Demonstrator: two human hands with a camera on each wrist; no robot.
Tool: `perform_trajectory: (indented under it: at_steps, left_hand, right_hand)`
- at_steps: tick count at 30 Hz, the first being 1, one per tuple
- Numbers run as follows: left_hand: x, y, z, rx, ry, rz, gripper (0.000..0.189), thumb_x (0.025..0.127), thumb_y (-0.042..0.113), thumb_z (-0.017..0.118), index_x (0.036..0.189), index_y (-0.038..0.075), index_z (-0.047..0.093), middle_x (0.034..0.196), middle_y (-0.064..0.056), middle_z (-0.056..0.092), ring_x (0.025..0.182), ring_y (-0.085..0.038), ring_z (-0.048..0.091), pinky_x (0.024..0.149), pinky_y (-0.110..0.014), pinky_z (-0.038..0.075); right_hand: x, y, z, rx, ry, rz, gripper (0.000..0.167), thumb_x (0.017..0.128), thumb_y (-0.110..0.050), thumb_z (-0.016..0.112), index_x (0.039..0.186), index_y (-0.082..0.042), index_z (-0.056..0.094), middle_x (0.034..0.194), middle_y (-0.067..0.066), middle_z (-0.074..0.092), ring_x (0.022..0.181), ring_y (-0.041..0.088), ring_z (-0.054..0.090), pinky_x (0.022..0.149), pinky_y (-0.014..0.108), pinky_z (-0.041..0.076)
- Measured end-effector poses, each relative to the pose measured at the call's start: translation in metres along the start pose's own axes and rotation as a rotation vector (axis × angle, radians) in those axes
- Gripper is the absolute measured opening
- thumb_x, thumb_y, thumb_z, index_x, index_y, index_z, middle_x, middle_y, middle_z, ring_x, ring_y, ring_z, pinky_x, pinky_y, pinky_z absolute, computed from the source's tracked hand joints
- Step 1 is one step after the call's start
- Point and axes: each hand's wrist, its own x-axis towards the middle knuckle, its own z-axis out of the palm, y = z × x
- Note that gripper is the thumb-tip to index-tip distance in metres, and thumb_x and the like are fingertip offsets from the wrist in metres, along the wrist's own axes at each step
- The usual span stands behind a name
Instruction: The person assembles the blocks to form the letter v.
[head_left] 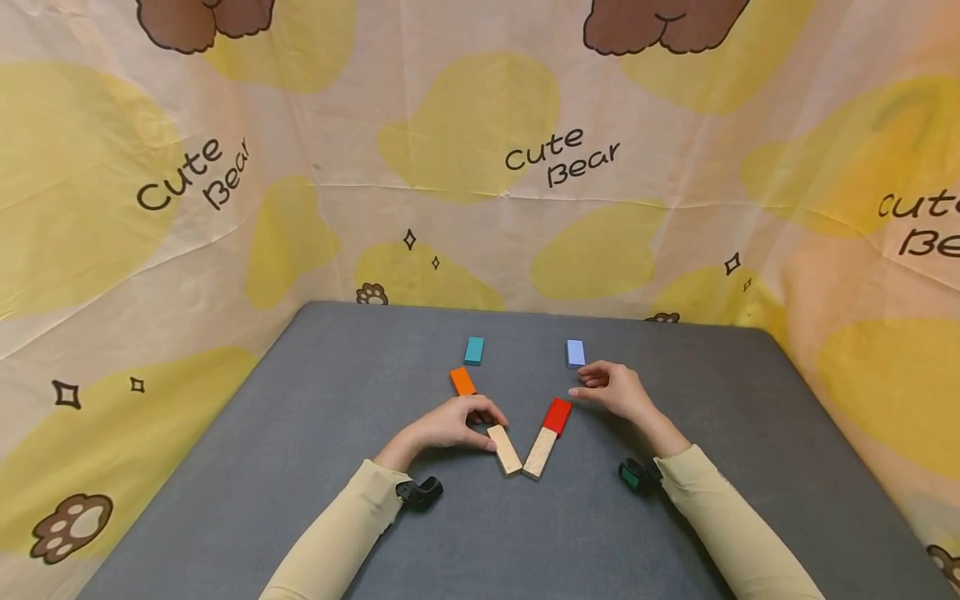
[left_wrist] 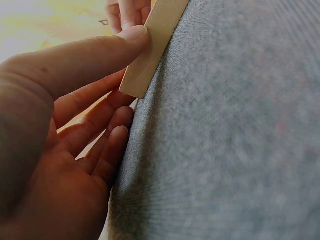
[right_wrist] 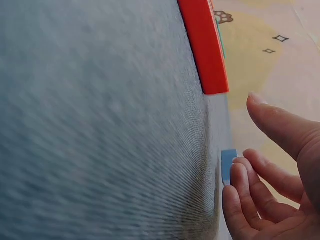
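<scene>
In the head view, my left hand [head_left: 459,422] pinches a plain wooden block [head_left: 506,451] near its far end. The left wrist view shows the thumb on the face of this wooden block [left_wrist: 152,50], with the index finger partly hidden behind it. A second plain wooden block [head_left: 540,453] lies to its right, their near ends meeting in a V. A red block [head_left: 557,417] continues that right arm of the V. My right hand [head_left: 617,390] hovers between the red block and a light blue block [head_left: 575,354], thumb and fingers apart, holding nothing.
An orange block [head_left: 462,382] lies just beyond my left hand, and a teal block [head_left: 474,351] sits farther back. Everything lies on a grey cloth-covered table [head_left: 300,467]. A printed fabric curtain [head_left: 465,167] rises along the table's back and sides.
</scene>
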Motion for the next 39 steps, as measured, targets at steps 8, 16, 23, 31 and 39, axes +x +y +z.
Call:
perform_trajectory:
  at_steps: [8, 16, 23, 31, 39]
  left_hand:
    - [0.001, 0.000, -0.001, 0.026, -0.006, 0.002, 0.035, 0.078, 0.028, 0.078, 0.111, 0.023, 0.068, 0.107, 0.010, 0.063, 0.100, -0.007, 0.056, 0.090, -0.025, 0.046]
    - [0.000, -0.002, 0.000, 0.028, -0.002, 0.004, 0.033, 0.078, 0.028, 0.078, 0.110, 0.025, 0.068, 0.107, 0.010, 0.063, 0.100, -0.008, 0.057, 0.090, -0.026, 0.046]
    - [0.000, -0.002, 0.000, -0.012, 0.001, 0.002, 0.034, 0.078, 0.024, 0.079, 0.110, 0.021, 0.068, 0.108, 0.004, 0.064, 0.101, -0.017, 0.058, 0.092, -0.034, 0.046]
    - [-0.001, -0.001, 0.000, 0.000, -0.002, 0.007, 0.034, 0.078, 0.025, 0.078, 0.110, 0.023, 0.068, 0.108, 0.008, 0.063, 0.100, -0.011, 0.057, 0.090, -0.027, 0.047]
    - [-0.002, -0.001, -0.001, 0.000, -0.003, -0.011, 0.034, 0.078, 0.026, 0.078, 0.111, 0.024, 0.067, 0.108, 0.010, 0.063, 0.101, -0.009, 0.057, 0.090, -0.025, 0.046]
  right_hand:
    - [0.012, 0.002, -0.008, -0.024, 0.027, 0.014, 0.051, 0.077, -0.031, 0.079, 0.115, 0.000, 0.064, 0.109, 0.017, 0.067, 0.098, 0.029, 0.064, 0.083, 0.041, 0.053]
    - [0.023, 0.005, -0.015, -0.029, 0.030, 0.046, 0.053, 0.079, -0.031, 0.077, 0.119, 0.000, 0.062, 0.113, 0.019, 0.065, 0.102, 0.031, 0.063, 0.086, 0.044, 0.052]
    - [0.035, 0.010, -0.017, -0.016, 0.042, 0.042, 0.053, 0.080, -0.030, 0.076, 0.122, -0.001, 0.060, 0.116, 0.020, 0.064, 0.105, 0.032, 0.061, 0.087, 0.046, 0.050]
    - [0.050, 0.018, -0.015, -0.015, 0.043, 0.033, 0.054, 0.081, -0.031, 0.075, 0.124, -0.003, 0.059, 0.118, 0.020, 0.063, 0.108, 0.032, 0.060, 0.090, 0.046, 0.049]
    - [0.057, 0.021, -0.011, 0.010, -0.007, 0.004, 0.064, 0.079, -0.038, 0.076, 0.126, 0.001, 0.056, 0.121, 0.022, 0.061, 0.110, 0.034, 0.059, 0.093, 0.046, 0.048]
